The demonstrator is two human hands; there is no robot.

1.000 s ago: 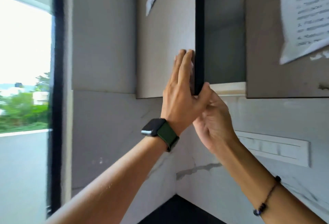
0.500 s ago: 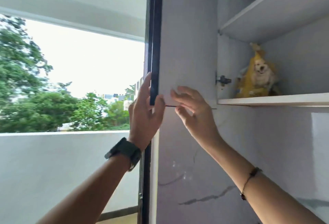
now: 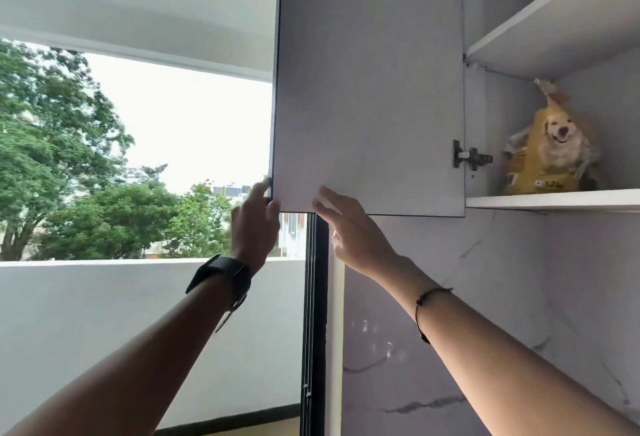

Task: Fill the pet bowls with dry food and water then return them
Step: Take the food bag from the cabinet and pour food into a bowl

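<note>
At cabinet's lower shelf [image 3: 554, 201]: door [image 3: 367, 89] now swung fully open, left hand [image 3: 254, 224] pinching its corner, right hand [image 3: 349, 228] spread beneath; dog-food bag [image 3: 547, 151] exposed, reachable.

Both arms reach up and forward. The left hand [image 3: 254, 224] pinches a panel's lower corner, thumb on the near face and fingers behind its edge. The right hand [image 3: 349, 228], just beside it, has loosely spread fingers touching the bottom edge.
</note>
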